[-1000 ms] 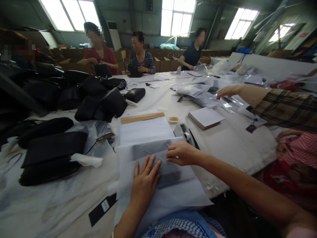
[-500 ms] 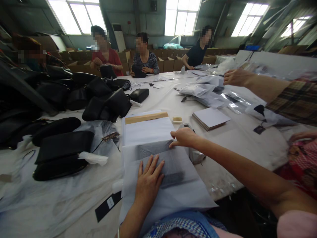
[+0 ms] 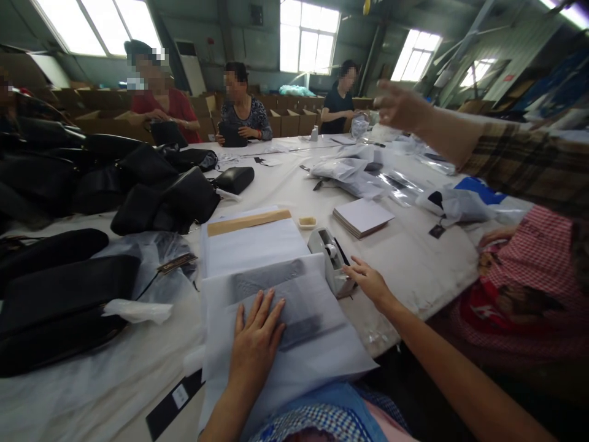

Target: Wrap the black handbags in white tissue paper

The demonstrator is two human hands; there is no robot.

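Note:
Thin white paper (image 3: pixel 322 344) lies over a flat dark item (image 3: pixel 301 322) that shows through it. My left hand (image 3: pixel 257 337) rests on the paper with its fingers spread, pressing on the item's near left part. To the right, my right hand (image 3: pixel 370 282) is at the side of a grey tape dispenser (image 3: pixel 332 261), its fingers apart and nothing visible in them. Behind the covered item is a stack of white sheets (image 3: pixel 257 245) with a brown strip (image 3: pixel 248 222) across its far edge. A small yellowish dish (image 3: pixel 307 221) sits beyond the dispenser.
Black bags (image 3: pixel 69 301) fill the left side. A stack of cards (image 3: pixel 363 216) and plastic-wrapped items (image 3: pixel 345 172) lie at the back right. Another person's arm (image 3: pixel 442 132) reaches in from the right. Several people work across the table.
My right hand has left the paper's far edge and moved right and nearer, to the dispenser. My left hand stays on the paper. The other person's arm has risen, and the view has turned right.

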